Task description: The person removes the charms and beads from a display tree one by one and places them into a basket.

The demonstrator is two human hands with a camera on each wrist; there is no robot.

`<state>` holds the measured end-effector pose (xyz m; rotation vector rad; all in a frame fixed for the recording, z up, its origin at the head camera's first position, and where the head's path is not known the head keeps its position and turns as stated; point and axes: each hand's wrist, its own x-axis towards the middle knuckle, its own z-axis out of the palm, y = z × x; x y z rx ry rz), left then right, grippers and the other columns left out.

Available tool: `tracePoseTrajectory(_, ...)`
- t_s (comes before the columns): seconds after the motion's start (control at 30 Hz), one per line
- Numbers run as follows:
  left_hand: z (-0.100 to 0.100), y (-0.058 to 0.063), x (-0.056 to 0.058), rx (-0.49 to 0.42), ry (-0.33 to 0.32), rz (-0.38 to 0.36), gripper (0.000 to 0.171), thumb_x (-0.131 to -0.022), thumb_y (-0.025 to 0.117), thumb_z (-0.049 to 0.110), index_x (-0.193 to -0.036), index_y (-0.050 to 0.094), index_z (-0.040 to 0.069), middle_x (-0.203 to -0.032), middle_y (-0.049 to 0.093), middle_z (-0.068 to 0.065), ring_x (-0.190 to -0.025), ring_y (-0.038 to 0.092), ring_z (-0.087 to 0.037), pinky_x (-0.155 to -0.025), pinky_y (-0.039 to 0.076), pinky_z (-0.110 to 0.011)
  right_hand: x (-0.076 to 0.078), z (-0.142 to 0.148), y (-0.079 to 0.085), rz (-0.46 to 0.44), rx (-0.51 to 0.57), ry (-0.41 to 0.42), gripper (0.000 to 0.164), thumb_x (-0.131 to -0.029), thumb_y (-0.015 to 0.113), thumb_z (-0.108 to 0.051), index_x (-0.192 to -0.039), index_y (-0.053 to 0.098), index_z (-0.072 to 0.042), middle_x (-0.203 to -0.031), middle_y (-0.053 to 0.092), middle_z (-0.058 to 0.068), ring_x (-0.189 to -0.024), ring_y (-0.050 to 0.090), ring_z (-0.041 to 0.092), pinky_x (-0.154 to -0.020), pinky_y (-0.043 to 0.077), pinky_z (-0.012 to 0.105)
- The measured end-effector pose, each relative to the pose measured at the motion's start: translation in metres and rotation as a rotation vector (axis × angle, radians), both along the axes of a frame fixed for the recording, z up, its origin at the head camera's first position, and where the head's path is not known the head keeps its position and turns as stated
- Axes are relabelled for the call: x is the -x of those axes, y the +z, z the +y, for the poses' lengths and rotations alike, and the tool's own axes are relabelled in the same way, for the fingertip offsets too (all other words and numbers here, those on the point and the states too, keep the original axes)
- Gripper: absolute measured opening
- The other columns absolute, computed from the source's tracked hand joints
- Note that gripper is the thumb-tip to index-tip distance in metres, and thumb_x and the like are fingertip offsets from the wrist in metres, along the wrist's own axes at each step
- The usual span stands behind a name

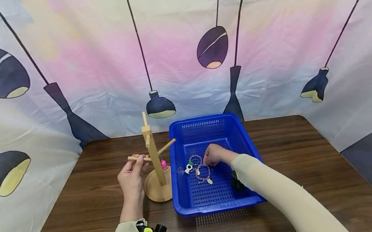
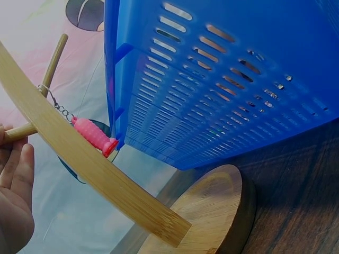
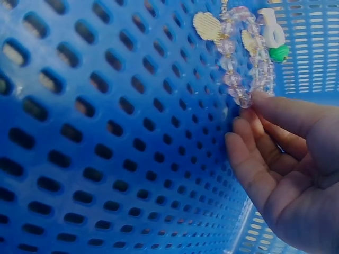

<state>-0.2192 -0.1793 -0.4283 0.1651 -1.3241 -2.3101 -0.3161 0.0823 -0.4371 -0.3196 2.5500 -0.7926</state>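
Note:
My left hand (image 1: 131,183) grips a side peg of the wooden stand (image 1: 156,158), pinching it between thumb and fingers. From another peg hangs a pink keychain (image 2: 92,132) on a short metal chain. Inside the blue basket (image 1: 221,207) my right hand (image 1: 217,154) pinches a beaded bracelet (image 3: 229,79) at its lower end. The beads are clear and pinkish, and a gold shell-shaped charm (image 3: 207,26) is beside them. A white and green trinket (image 1: 189,167) lies close to the bracelets, left of my right hand.
The basket stands right beside the stand's round base (image 1: 154,192) on a dark wooden table (image 1: 77,216). A printed cloth (image 1: 175,52) with lamp pictures hangs behind the table. The basket's raised walls surround my right hand.

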Motion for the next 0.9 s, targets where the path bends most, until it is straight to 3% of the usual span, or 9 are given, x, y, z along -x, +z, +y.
tracePoseTrajectory(0.27, 0.001, -0.001, -0.001, 0.026, 0.004, -0.008, 0.026, -0.099, 0.062, -0.004, -0.084, 0.074, 0.014, -0.077, 0.077, 0.008, -0.073, 0.074, -0.001, -0.067, 0.062, -0.013, 0.003, 0.005, 0.011, -0.047, 0.039, -0.001, 0.015, -0.097, 0.069, -0.009, -0.104, 0.078, 0.000, -0.114, 0.077, 0.016, -0.101, 0.074, 0.027, -0.087, 0.066, 0.036)
tracePoseTrajectory(0.43, 0.001, 0.001, -0.001, 0.016, 0.007, -0.015, 0.020, -0.098, 0.063, -0.004, -0.087, 0.073, 0.009, -0.077, 0.077, 0.008, -0.074, 0.074, -0.001, -0.067, 0.062, -0.013, 0.004, 0.006, 0.021, -0.058, 0.075, 0.001, 0.018, -0.098, 0.068, -0.014, -0.109, 0.077, -0.003, -0.120, 0.074, 0.015, -0.103, 0.071, 0.025, -0.090, 0.065, 0.038)
tracePoseTrajectory(0.67, 0.000, 0.000, -0.001, 0.006, -0.002, 0.000, 0.023, -0.098, 0.063, -0.005, -0.085, 0.074, 0.011, -0.077, 0.077, 0.007, -0.073, 0.074, -0.002, -0.067, 0.062, -0.013, 0.003, 0.005, 0.038, -0.006, 0.153, 0.020, 0.023, -0.100, 0.067, -0.018, -0.117, 0.075, -0.004, -0.121, 0.072, 0.013, -0.104, 0.069, 0.025, -0.092, 0.063, 0.041)
tracePoseTrajectory(0.9, 0.000, 0.000, -0.001, 0.017, -0.001, -0.001, 0.023, -0.098, 0.063, -0.004, -0.085, 0.074, 0.012, -0.077, 0.077, 0.007, -0.074, 0.074, -0.001, -0.067, 0.062, -0.013, -0.010, -0.001, 0.061, 0.056, 0.325, 0.027, 0.027, -0.099, 0.069, -0.020, -0.121, 0.071, -0.003, -0.121, 0.071, 0.014, -0.116, 0.066, 0.034, -0.098, 0.061, 0.048)
